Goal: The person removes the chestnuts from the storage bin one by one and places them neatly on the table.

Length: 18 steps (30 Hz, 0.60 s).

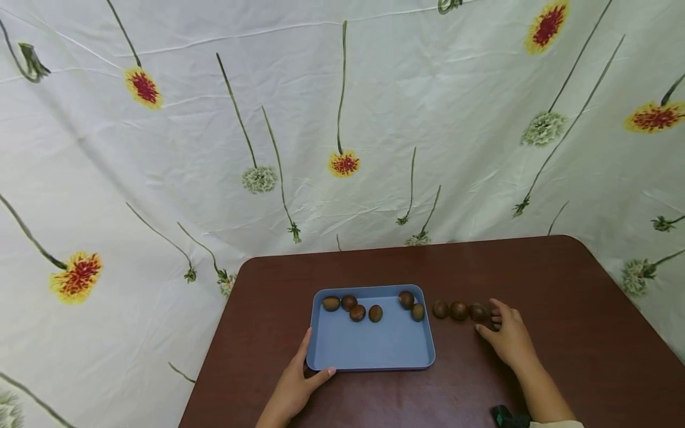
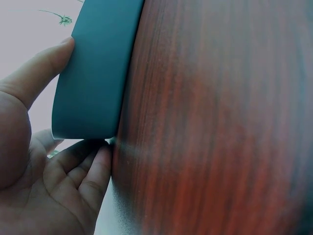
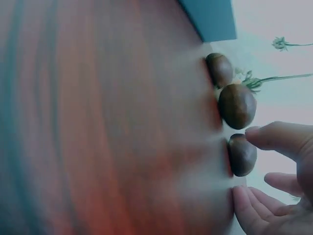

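A blue rectangular tray [image 1: 374, 351] lies on the table with several round, glossy brown chestnut-like pieces [image 1: 357, 312] in its rear half. My left hand [image 1: 293, 380] holds the tray's near left corner, thumb along the front wall and fingers at the left side; the left wrist view has the thumb pressed to the wall [image 2: 93, 83]. Right of the tray, three more brown pieces [image 1: 459, 310] form a row on the table. My right hand [image 1: 508, 339] is at the rightmost piece [image 3: 242, 155], its thumb [image 3: 276, 137] overlapping it and its fingers spread apart.
A dark red-brown wooden table [image 1: 257, 309] with rounded far corners carries everything. Behind it hangs a white cloth [image 1: 299, 119] printed with flowers. A small black object [image 1: 505, 416] sits by the right wrist near a pale sleeve [image 1: 556, 424].
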### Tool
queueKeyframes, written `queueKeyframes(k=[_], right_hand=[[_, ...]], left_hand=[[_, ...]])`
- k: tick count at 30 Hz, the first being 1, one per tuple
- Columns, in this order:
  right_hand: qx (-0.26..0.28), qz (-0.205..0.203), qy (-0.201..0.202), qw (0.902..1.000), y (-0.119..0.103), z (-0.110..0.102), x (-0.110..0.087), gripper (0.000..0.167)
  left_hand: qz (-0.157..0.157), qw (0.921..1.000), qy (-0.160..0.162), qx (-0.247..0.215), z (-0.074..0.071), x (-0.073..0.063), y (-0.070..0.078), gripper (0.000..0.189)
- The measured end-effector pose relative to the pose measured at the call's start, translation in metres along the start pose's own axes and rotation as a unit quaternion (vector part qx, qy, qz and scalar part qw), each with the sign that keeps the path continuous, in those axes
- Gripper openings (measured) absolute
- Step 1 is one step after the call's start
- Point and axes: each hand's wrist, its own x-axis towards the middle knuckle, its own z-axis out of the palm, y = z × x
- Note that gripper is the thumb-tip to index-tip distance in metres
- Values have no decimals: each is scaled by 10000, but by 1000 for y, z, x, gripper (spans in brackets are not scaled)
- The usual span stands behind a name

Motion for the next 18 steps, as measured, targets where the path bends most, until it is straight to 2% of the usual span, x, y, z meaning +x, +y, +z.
queueKeyframes(k=[4, 8, 13, 18], right_hand=[[380, 91, 19, 9992, -2, -2, -9, 80], [595, 85, 394, 9974, -8, 1, -20, 71], [598, -252, 987, 9930, -22, 8, -29, 49], [643, -760, 1091, 9890, -35, 19, -33, 36]], left_hand=[[-10, 10000, -8, -25, 2, 1, -1, 111], [25, 10000, 4, 2, 3, 1, -2, 112], [68, 10000, 24, -17, 3, 1, -2, 112], [37, 10000, 30, -8, 2, 1, -1, 111]])
